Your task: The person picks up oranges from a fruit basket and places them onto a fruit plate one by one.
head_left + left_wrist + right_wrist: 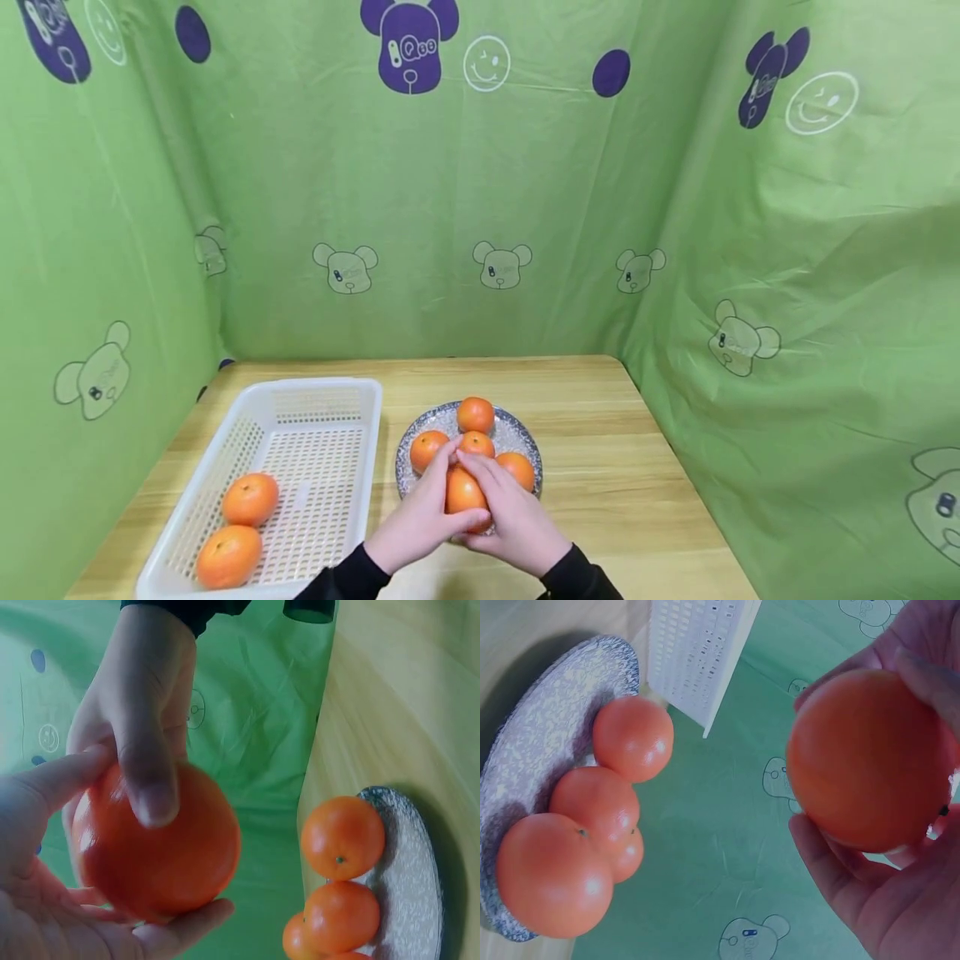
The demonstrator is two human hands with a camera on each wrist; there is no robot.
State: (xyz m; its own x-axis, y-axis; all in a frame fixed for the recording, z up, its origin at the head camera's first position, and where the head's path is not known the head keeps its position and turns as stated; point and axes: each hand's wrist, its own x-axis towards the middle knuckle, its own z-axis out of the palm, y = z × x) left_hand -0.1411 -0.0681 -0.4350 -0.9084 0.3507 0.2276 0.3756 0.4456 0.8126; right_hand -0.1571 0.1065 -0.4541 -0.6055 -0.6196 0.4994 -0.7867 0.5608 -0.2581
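Observation:
Both hands hold one large orange (465, 490) between them, lifted over the near side of the speckled plate (406, 483). My left hand (422, 515) cups it from the left, with its thumb across the front. From the right, my right hand (521, 523) wraps round the same fruit, the fingertips of both hands close together at the top. In the left wrist view the right thumb presses on the skin of the orange (161, 851). Several more oranges sit on the plate, among them a back one (476, 415) and a right one (515, 471).
A white plastic basket (373, 467) with a perforated bottom stands left of the plate. Two oranges lie in it, one (251, 499) behind the other (229, 557). The wooden table (600, 467) is enclosed by green printed cloth (480, 183) at the back and sides.

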